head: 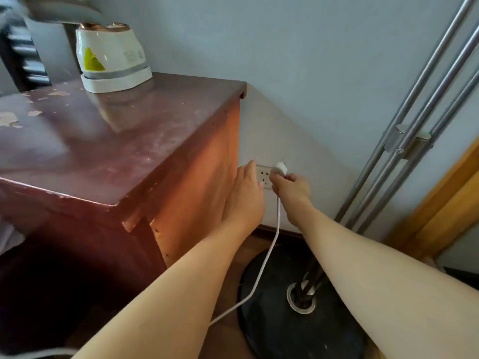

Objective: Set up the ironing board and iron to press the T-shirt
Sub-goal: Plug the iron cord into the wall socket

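My right hand (pixel 291 189) grips a white plug (pixel 279 169) and holds it against the right side of a white wall socket (pixel 263 175), low on the wall. Its white cord (pixel 269 252) hangs down and runs off to the lower left. My left hand (pixel 246 195) rests flat against the left part of the socket with fingers apart, holding nothing. A white iron (pixel 114 58) with a yellow-green patch stands on top of a red-brown wooden cabinet (pixel 129 141) at the upper left. No ironing board or T-shirt is in view.
The cabinet's orange side (pixel 197 182) stands right beside the socket on the left. A floor lamp with three metal poles (pixel 404 141) rises on the right from a round black base (pixel 285 307) on the floor. A wooden door frame (pixel 440 203) lies at far right.
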Motion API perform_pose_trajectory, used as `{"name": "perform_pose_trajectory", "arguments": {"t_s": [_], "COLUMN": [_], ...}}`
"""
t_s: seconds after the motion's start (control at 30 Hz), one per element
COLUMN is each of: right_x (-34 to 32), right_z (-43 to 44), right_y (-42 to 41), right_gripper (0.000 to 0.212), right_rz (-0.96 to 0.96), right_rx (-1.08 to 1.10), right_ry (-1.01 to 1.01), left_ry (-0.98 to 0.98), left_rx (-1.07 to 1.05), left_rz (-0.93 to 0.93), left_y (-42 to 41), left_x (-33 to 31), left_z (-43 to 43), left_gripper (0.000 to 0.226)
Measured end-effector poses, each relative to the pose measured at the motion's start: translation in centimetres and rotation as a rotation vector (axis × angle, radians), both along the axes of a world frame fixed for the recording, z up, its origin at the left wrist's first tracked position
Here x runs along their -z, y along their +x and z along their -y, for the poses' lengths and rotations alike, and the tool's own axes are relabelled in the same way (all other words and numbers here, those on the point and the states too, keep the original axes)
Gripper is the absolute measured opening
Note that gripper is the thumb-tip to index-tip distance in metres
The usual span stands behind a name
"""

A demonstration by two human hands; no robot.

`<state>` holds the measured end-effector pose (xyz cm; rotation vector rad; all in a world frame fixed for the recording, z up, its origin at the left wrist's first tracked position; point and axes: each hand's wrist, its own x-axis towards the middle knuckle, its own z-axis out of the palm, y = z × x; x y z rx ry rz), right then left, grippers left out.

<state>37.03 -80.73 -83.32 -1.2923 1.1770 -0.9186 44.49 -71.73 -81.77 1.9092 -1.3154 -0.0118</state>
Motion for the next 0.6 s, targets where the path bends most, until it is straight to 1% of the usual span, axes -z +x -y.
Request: {"name": "perform_pose_trajectory", "arguments": {"t_s": [0.07,0.13,0.23,0.33,0.5,0.6], "right_x": [2.1,3.9,5.8,7.1,9.7,10.8], "right_z": [0.5,0.9,2.1,3.5,5.0,6.2], "right_y": [0.2,0.5,1.2,2.1,3.6,4.5], "right_gripper": [0.036,0.041,0.035,0.036,0.037,0.043], "right_rz": [-0.005,-0.060,-0.131,-0.159,-0.156,-0.164], "right_rx": [-0.010,-0.030,-0.065,-0.052,-0.084,-0.105], "right_ry": [0.033,0.009,-0.016,-0.003,0.007,0.002], "left_ry": [0.013,0.049,0.111,0.187,0.191,0.204], "left_rx": [-0.032,-0.036,-0.041,-0.041,-0.011,-0.005], "left_rz": [-0.017,-0.061,-0.066,-0.049,-0.021,-0.023], "left_y": [0.4,0.7,1.1,1.4,2.6,3.4], "left_x": [1.4,2.7,4.5,6.1,7.9,8.5], "left_z": [0.9,1.6,2.6,3.6,5.0,5.9], "left_gripper": [0.047,0.049,0.047,0.047,0.048,0.047]}}
